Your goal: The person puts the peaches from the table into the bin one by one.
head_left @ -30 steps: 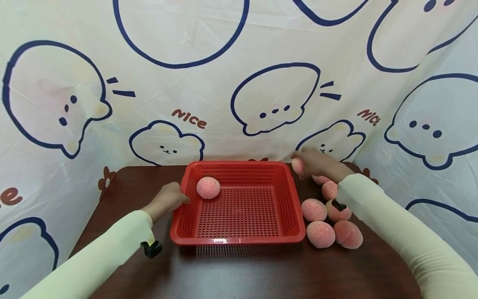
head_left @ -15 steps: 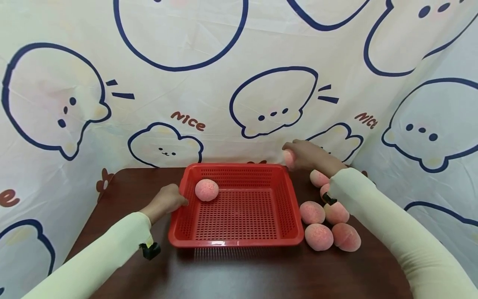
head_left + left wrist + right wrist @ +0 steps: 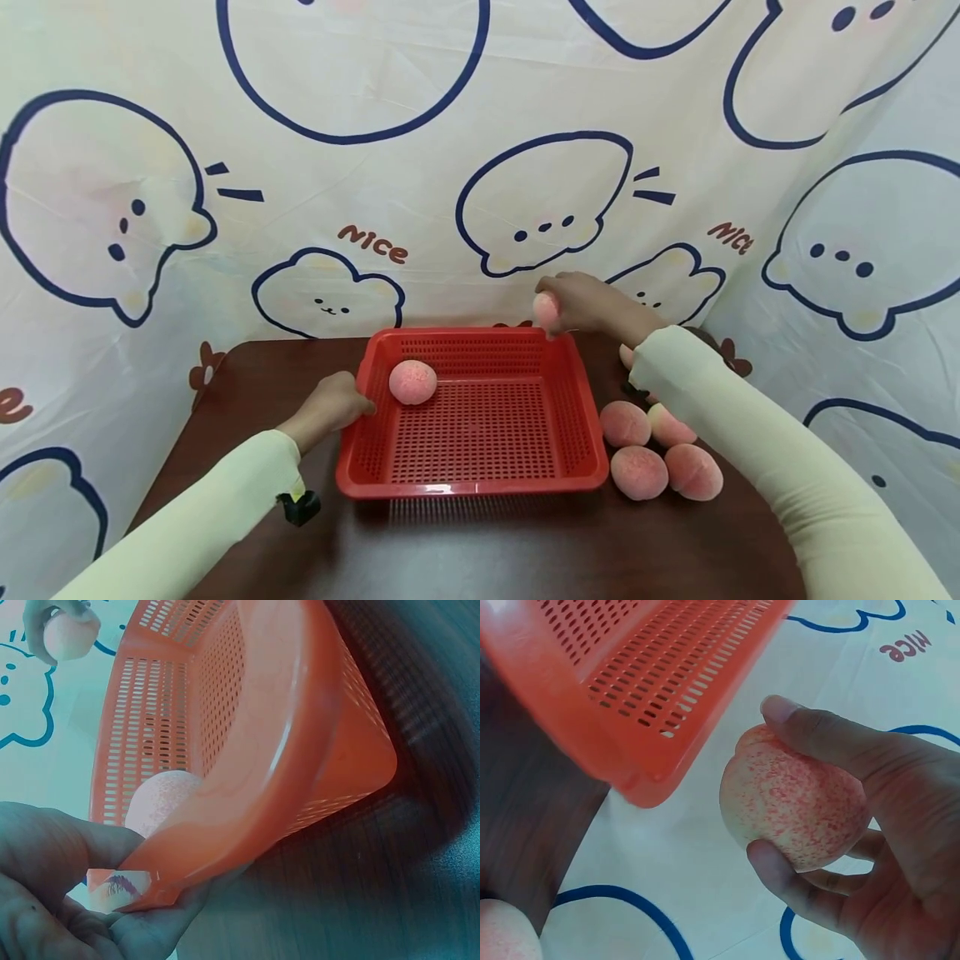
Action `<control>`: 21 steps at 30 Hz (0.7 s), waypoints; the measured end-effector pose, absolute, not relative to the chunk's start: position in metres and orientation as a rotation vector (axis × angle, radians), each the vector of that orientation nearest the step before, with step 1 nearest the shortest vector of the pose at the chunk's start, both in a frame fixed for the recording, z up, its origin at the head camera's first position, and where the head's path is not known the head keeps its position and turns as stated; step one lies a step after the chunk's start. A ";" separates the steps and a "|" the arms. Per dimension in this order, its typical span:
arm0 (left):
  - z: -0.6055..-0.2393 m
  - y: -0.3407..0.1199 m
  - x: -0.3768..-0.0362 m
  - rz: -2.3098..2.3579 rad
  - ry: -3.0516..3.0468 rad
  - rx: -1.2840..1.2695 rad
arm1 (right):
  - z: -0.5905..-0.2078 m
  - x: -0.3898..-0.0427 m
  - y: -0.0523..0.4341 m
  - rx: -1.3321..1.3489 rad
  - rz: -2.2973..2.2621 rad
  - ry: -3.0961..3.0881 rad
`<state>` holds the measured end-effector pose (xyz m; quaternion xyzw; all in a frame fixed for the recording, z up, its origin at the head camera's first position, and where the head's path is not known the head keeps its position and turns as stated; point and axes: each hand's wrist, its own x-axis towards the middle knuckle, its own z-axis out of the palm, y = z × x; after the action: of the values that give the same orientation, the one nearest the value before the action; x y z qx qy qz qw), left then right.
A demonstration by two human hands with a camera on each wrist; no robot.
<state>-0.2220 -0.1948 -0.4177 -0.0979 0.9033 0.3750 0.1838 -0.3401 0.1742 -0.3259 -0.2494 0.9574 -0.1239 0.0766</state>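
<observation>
My left hand (image 3: 333, 402) grips the left rim of a red perforated plastic basket (image 3: 472, 488), its thumb over the edge in the left wrist view. Inside the basket, at the back left, lies one pink peach (image 3: 412, 382). My right hand (image 3: 588, 302) holds another peach (image 3: 799, 799) between thumb and curled fingers, raised near the basket's back right corner. On the table right of the basket sit several more peaches (image 3: 639, 472), some partly hidden under my right sleeve.
The dark brown wooden table (image 3: 480, 550) carries the basket. A white cloth (image 3: 435, 192) with blue cartoon outlines hangs close behind the table and at both sides. Dark bands (image 3: 300, 507) sit at the wrists.
My right hand has moved left with its peach, from above the pile to the basket's back right corner. My left hand keeps its grip on the rim.
</observation>
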 end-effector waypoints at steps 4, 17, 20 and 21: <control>-0.418 -0.195 -0.223 1.049 2.540 -0.270 | -0.325 -0.340 0.168 -0.789 -0.351 2.878; -0.415 -0.195 -0.222 1.024 2.547 -0.254 | -0.325 -0.340 0.150 -0.797 -0.328 2.863; -0.414 -0.195 -0.222 1.015 2.548 -0.248 | -0.325 -0.341 0.146 -0.802 -0.327 2.857; -0.413 -0.195 -0.223 1.015 2.547 -0.248 | -0.324 -0.340 0.145 -0.807 -0.334 2.855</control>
<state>-0.2226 -0.1950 -0.4132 -0.0884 0.9078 0.3616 0.1929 -0.3405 0.1447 -0.3244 -0.2695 0.9533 -0.1117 0.0777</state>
